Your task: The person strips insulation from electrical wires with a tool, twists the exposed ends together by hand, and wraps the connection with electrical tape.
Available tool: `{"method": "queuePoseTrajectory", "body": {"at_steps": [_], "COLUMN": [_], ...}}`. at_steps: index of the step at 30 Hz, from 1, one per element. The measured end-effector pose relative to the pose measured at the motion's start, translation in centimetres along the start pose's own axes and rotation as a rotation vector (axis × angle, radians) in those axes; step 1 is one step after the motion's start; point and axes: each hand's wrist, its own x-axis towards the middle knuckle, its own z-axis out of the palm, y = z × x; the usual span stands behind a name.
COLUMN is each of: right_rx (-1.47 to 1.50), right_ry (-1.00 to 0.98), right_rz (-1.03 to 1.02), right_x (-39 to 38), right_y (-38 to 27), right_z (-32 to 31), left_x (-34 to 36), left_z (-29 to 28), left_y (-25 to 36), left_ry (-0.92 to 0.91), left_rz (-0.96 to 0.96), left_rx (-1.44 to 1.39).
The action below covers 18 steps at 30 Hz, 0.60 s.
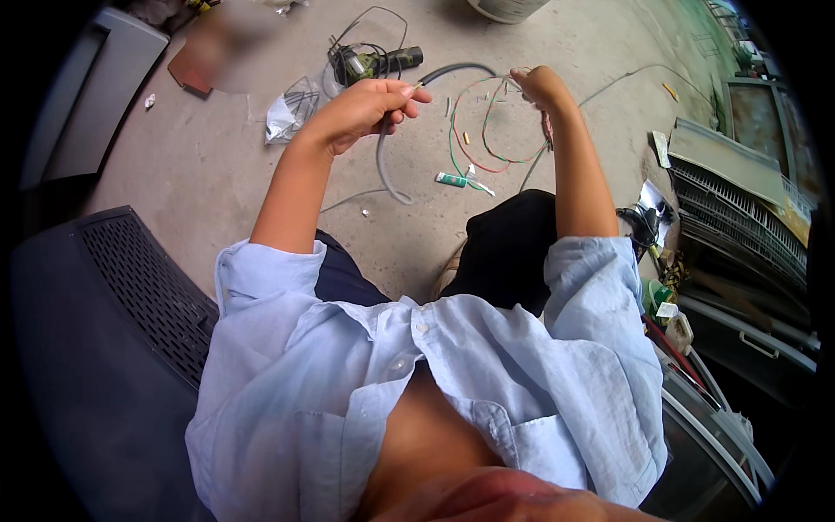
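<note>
My left hand (372, 110) is closed, thumb against the fingers, on a grey cable (382, 161). Below this hand the cable hangs in a bend over the floor. A darker stretch of cable arches from beside its fingertips toward the right hand. My right hand (539, 85) is closed too, with the ends of thin wires pinched in it. From there red and green wires (453, 130) loop down over the floor. A green power tool (374, 63) with a black cord lies just beyond my left hand. Under the wire loops rest a small green tube (450, 179) and a white scrap.
A dark perforated panel (143, 283) stands close on my left, a grey appliance (113, 96) farther off. Wire racks and metal panels (731, 191) pile up on the right. A white bucket (509, 7) stands ahead. A plastic bag (283, 120) lies left of my left hand.
</note>
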Motion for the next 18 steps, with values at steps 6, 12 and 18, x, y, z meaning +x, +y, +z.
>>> {"method": "queuePoseTrajectory", "body": {"at_steps": [6,12,18], "right_rx": [0.273,0.238,0.338], "right_ry": [-0.325,-0.362,-0.219], "right_rz": [-0.913,-0.773,-0.706], "right_x": [-8.7,-11.4,-12.7], "right_y": [-8.3,-9.4,-7.9], "right_z": [4.5,3.0,1.4], "left_x": [-2.3,-3.2,-3.4], "left_z": [-1.5,-1.5,-1.5], "left_y": [1.2,2.2,2.8], "left_ry": [0.007,0.068,0.072], "left_rz": [0.012,0.019,0.123], "left_rx": [0.028,-0.149,0.062]}}
